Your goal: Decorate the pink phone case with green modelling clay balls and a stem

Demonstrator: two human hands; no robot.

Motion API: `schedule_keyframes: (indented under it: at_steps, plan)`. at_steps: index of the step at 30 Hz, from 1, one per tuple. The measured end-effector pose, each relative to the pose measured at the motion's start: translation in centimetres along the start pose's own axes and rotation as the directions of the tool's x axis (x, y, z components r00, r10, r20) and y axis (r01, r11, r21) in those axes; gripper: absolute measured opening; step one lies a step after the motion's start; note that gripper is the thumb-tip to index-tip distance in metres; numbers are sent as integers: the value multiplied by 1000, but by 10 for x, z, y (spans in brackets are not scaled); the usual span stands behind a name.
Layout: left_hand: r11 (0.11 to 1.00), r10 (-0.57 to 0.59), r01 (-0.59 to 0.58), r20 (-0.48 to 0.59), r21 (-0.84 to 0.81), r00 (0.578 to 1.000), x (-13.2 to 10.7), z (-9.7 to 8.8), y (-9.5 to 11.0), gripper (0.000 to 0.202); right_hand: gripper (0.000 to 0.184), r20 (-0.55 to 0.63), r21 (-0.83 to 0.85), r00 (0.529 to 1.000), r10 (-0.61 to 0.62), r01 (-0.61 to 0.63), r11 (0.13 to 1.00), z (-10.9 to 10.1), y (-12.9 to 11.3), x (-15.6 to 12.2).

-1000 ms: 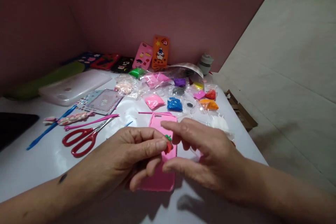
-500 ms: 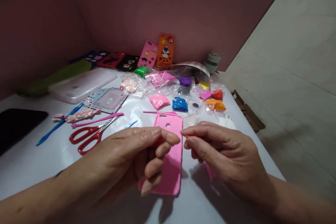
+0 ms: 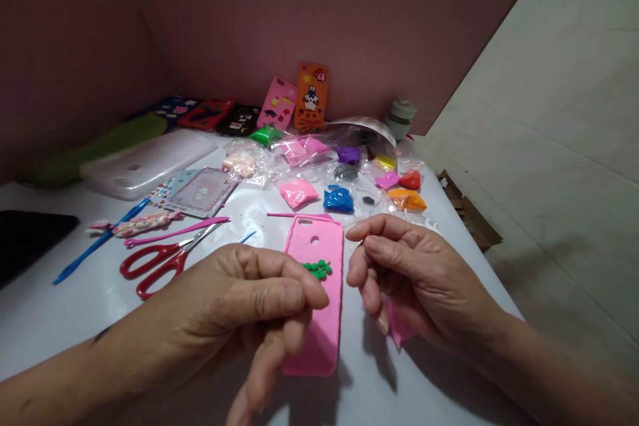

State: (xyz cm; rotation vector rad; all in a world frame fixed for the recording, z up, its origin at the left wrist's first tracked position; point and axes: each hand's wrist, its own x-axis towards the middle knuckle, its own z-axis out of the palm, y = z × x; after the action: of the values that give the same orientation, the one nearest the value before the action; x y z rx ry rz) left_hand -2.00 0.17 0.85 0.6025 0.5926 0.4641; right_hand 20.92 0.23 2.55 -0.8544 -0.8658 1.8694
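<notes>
A pink phone case [image 3: 319, 336] lies on the table beneath my hands. Green clay pieces [image 3: 318, 269], small and rounded like leaves, sit on its upper part, partly hidden by my left fingers. My left hand [image 3: 249, 306] hovers over the case's left side with thumb and forefinger pressed together; what they hold, if anything, is out of sight. Just right of the case, my right hand [image 3: 414, 266] pinches a tiny bit of red clay [image 3: 367, 237] between thumb and forefinger. Under that hand lies a pink piece [image 3: 401, 326], partly covered.
Red-handled scissors [image 3: 150, 263] and a blue modelling tool [image 3: 100, 246] lie on the left. Clay packets, including a blue one [image 3: 338, 199], spread across the back. A decorated orange case [image 3: 312, 96] leans on the pink wall; a clear case [image 3: 144, 163] lies at left.
My hands have moved apart a little, and the left has turned, uncovering the green pieces. The red that showed under my left fingers is now hidden. The view has shifted slightly.
</notes>
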Motion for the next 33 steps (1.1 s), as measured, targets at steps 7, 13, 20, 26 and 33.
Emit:
schedule_keyframes:
  at_steps: [7,13,20,26,33]
  plan:
    - [992,97,-94,-30,88,995,2,-5,1,29,32,53,96,990,130,-134,986,-5,1,5]
    - [993,87,-92,56,80,995,7,-1,6,16,24,64,169,992,107,-116,979,-6,1,6]
    - [991,134,-134,-45,-13,990,4,-1,5,20,17,92,140,987,130,-142,980,-5,3,6]
    - [984,160,-153,-68,93,985,6,-7,6,24,19,142,160,984,104,-126,979,-7,4,5]
    - [986,122,-120,-8,115,992,5,-5,5,12,14,185,197,977,105,-141,970,-8,7,8]
